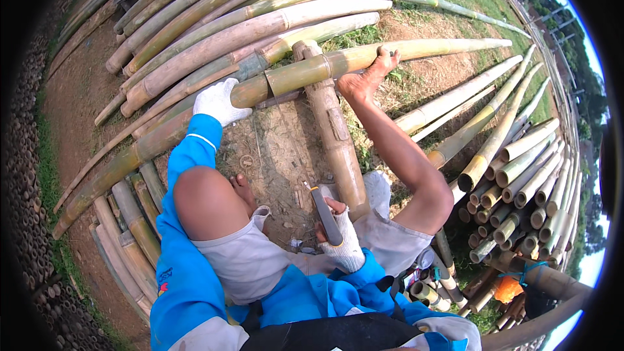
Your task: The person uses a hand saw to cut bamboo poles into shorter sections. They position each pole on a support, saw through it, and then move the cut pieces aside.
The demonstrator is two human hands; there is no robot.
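A long green-brown bamboo pole [292, 83] runs from the lower left to the upper right, resting across a thick bamboo support [335, 133]. My left hand [221, 103], in a white knit glove, is closed on the pole left of the support. My bare right foot [369, 77] presses on the pole just right of it. Near my lap, my right hand [342, 240] wears a white glove with bare fingertips. Its fingers wrap round a knife [326, 216] with a dark grey handle and yellow trim, whose narrow tip points away from me, apart from the pole.
Many bamboo poles [221, 32] lie side by side beyond mine. On the right is a stack of cut poles [526, 182], with an orange object [508, 289] close by. More poles [133, 221] lie at lower left. My left foot [244, 192] stands on bare soil.
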